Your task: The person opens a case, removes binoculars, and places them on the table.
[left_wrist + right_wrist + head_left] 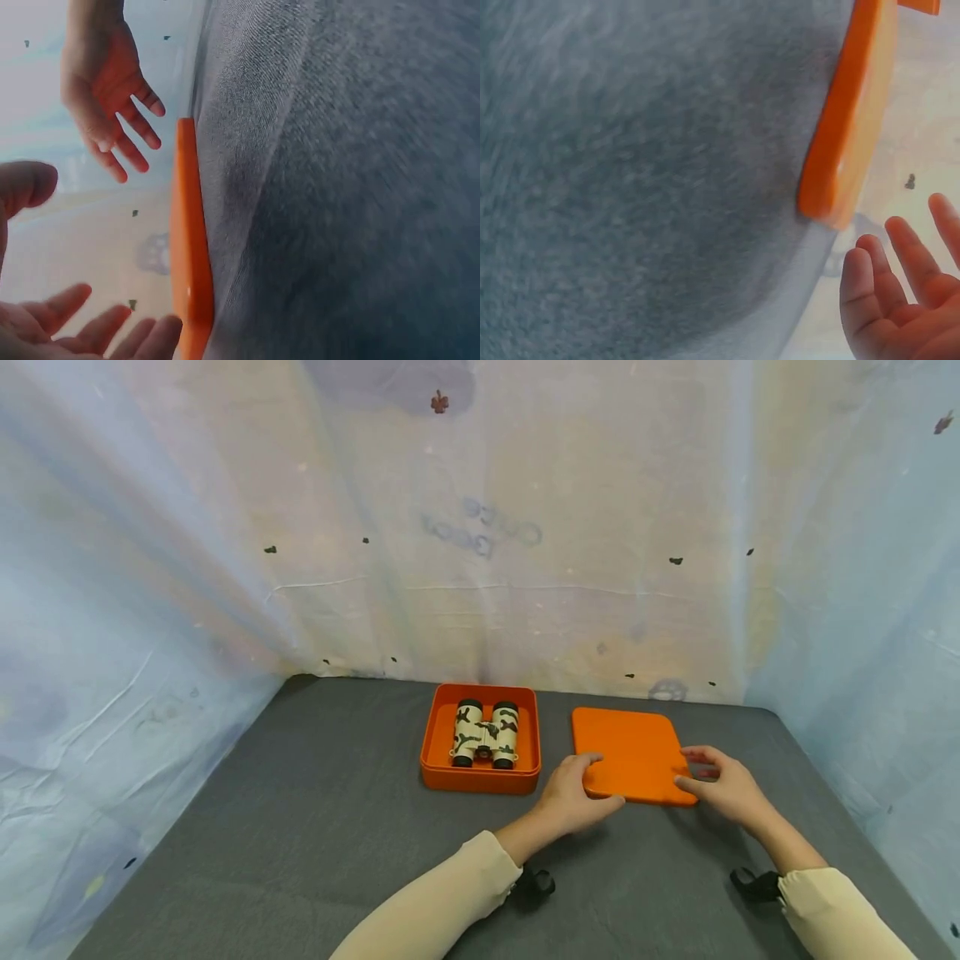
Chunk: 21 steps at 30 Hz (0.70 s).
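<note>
Left hand [567,795]: thumb and fingers spread wide, at the near left corner of the orange lid [632,755]; contact with the edge cannot be told. Right hand [722,787]: thumb and fingers parted, bent a little, at the lid's right edge; contact again uncertain. No grip seen in either.

Lid lies flat on the surface [315,835], right of centre toward the far side, between the two hands. Rounded corners, plain smooth top.

Left of the lid, a strip of bare surface apart: orange box [480,782], its top uncovered. Inside, binoculars [486,734] in pale camouflage with dark and green patches, black ends, the two barrels running near to far.

Surface dark grey, cloth-like. At the near side, cream sleeves [442,903] on both forearms; a black strap [542,883] at the left wrist, another at the right.

Beyond the surface, pale sheeting [585,485] hangs at the far side and to left and right; creased, dark flecks scattered, faint bluish marks mid-sheet.
</note>
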Available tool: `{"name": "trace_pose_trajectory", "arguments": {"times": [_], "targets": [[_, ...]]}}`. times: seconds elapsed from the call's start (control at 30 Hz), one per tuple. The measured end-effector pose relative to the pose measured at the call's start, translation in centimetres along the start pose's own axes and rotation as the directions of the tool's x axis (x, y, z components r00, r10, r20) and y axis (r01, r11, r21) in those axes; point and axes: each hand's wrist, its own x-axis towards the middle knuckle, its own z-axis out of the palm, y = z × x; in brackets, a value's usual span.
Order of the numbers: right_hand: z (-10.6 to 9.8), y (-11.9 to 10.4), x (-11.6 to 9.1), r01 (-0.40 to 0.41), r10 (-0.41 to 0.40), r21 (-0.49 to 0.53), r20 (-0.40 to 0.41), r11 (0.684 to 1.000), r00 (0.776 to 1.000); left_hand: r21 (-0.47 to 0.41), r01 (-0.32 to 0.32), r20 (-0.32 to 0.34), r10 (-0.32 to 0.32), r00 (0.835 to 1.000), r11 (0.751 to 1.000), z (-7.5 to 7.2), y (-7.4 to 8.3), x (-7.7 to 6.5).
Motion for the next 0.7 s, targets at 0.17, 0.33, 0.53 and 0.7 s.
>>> {"name": "trace_pose_trajectory", "arguments": {"times": [0.17,0.33,0.53,0.7], "targets": [[-0.2,-1.2,-0.3,0.030,-0.030,0.011,-0.034,0.999,0.999,0.004,-0.100,0.071,0.100,0.992,0.995,-1.4,-0.1,-1.1],[-0.2,-2.2,-0.5,0.070,-0.069,0.002,-0.064,0.998,0.996,0.000,-0.206,0.105,0.205,0.973,0.978,-3.1,0.0,-2.3],[-0.1,-3.2,-0.8,0.132,-0.130,0.017,-0.074,0.991,0.989,-0.052,-0.272,0.089,0.276,0.957,0.961,-5.3,0.2,-3.6],[0.0,-3.7,-0.8,0.157,-0.155,0.023,-0.056,0.987,0.986,-0.050,-0.304,0.046,0.306,0.951,0.952,-7.3,0.2,-4.4]]}}
